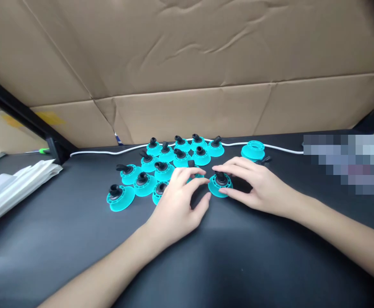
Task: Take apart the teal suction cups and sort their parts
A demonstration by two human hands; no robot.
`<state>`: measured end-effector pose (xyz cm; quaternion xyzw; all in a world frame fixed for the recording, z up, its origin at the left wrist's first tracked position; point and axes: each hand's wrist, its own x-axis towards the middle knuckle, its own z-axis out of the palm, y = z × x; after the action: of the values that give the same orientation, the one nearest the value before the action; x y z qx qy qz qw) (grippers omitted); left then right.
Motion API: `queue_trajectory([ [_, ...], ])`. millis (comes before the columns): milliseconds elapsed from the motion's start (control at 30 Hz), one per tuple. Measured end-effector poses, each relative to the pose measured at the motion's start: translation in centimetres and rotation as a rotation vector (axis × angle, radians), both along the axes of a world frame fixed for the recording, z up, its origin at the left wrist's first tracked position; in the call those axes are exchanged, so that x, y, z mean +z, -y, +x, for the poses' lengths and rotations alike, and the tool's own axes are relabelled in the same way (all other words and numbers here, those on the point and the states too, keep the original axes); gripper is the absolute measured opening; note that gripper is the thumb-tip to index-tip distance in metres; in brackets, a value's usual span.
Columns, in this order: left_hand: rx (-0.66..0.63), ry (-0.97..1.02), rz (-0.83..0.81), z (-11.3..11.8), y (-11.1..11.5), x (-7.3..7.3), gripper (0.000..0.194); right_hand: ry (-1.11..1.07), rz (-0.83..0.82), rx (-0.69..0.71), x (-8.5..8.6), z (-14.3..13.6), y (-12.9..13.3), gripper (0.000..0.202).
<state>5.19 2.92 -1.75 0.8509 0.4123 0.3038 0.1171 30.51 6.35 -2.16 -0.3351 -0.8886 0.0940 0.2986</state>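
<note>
A teal flared base with a black knob-like fitting in its top [221,185] stands on the dark table in front of me. My right hand [254,184] has thumb and fingers round it, at the rim and the fitting. Just left of it is my left hand [187,194], fingers curved and apart, with nothing seen between them. Behind the left fingers, another teal base [199,176] is partly hidden. Several more such bases with black fittings [144,183] stand in loose rows to the left and behind.
At the back right is a teal base without a fitting [253,150], with a loose black fitting [264,160] by it. A white cable [110,152] runs along the cardboard wall [187,111]. White packets [16,188] lie at left, near a black metal post [54,149].
</note>
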Motion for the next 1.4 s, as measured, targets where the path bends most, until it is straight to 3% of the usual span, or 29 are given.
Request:
queue_trajectory([
  [267,-0.036,-0.002,0.0,-0.1,0.0,0.0,0.041,-0.205,-0.182,0.08,0.4,-0.9,1.2,0.026],
  [633,-0.086,0.046,-0.043,0.4,-0.3,-0.8,0.044,-0.325,-0.282,-0.057,0.4,-2.5,2.1,0.017],
  [867,-0.115,0.105,-0.165,0.3,-0.8,-1.1,0.045,-0.41,-0.429,-0.052,0.0,-2.7,2.5,0.015],
  [1133,-0.119,0.149,-0.218,0.3,-0.7,-0.9,0.04,-0.38,-0.376,-0.011,-0.2,-2.6,2.6,0.011],
  [1400,-0.146,0.135,-0.298,0.0,-0.8,-0.5,0.029,-0.275,-0.285,0.186,-0.3,-1.6,2.1,0.023],
])
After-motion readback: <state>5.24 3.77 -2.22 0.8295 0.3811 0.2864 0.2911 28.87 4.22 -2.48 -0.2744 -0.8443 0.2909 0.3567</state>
